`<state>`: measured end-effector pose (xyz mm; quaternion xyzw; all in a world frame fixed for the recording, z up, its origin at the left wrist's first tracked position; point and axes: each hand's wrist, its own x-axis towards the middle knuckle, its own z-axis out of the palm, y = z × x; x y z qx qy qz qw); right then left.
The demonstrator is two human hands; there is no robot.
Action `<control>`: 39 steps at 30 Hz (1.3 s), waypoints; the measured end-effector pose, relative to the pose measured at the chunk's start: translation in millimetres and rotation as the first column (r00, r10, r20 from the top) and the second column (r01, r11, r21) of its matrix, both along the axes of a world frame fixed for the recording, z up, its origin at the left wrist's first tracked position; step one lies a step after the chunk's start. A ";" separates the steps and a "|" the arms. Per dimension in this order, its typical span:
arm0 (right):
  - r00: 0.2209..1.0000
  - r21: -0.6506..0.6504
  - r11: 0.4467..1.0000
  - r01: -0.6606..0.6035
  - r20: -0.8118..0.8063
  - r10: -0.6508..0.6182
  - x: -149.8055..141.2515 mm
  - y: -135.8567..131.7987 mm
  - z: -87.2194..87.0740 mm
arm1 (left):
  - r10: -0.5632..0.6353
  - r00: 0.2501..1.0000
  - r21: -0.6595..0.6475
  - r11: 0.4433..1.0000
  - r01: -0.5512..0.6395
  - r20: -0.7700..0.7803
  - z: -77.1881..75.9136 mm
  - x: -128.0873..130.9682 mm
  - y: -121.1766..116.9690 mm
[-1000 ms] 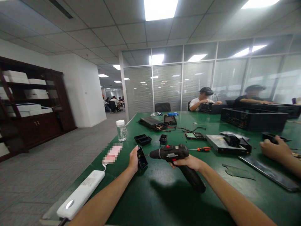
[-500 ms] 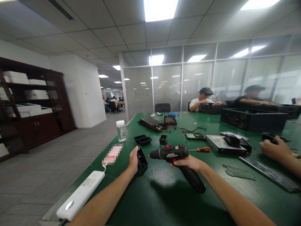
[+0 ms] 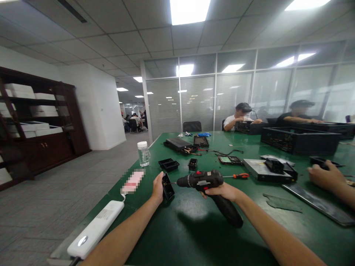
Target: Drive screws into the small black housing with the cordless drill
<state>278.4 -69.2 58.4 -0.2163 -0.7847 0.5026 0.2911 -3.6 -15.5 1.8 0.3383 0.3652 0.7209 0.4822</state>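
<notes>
My left hand grips a small black plastic box by its left side, tilted so its open face turns toward the drill. In my right hand is a black cordless drill with red accents, held level and pointing left. Its thin bit reaches to the box's opening; whether the tip touches anything inside I cannot tell. Just beyond lie a black two-part tray and a small black box with tiny bits in it. An orange-handled screwdriver rests behind the drill.
A white power strip and a clear bottle line the green table's left edge. Rightward are a silver drive, a dark flat panel and a co-worker's hand. A large black case stands farther back, near two seated people.
My hands, the black box and the drill keep practically the same position. In the far room, a standing figure has appeared by the doorway.
</notes>
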 end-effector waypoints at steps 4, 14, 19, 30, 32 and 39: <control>1.000 0.001 1.000 0.005 0.004 -0.005 0.2 0.6 -0.8 | 0.012 1.000 -0.024 1.000 -0.011 0.009 -0.7 0.2 1.0; 1.000 0.010 1.000 -0.018 -0.003 0.018 0.1 0.9 -0.3 | 0.014 1.000 -0.027 1.000 -0.014 0.020 -1.6 -0.1 2.2; 1.000 0.010 1.000 -0.022 -0.006 0.022 0.7 0.0 -0.1 | 0.007 1.000 -0.011 1.000 -0.007 0.011 -2.9 -0.3 3.2; 1.000 0.012 1.000 -0.020 -0.007 0.020 -0.3 -0.1 -0.1 | 0.013 1.000 -0.009 1.000 -0.013 0.007 -2.8 -0.4 2.5; 1.000 0.014 1.000 -0.017 -0.007 0.017 -0.6 -0.7 0.8 | 0.008 1.000 -0.017 1.000 -0.008 0.007 -3.3 -0.5 2.8; 1.000 0.023 0.999 -0.021 -0.014 0.022 -1.6 -1.4 2.6 | -0.002 1.000 0.002 1.000 0.002 0.014 -4.9 -1.0 3.8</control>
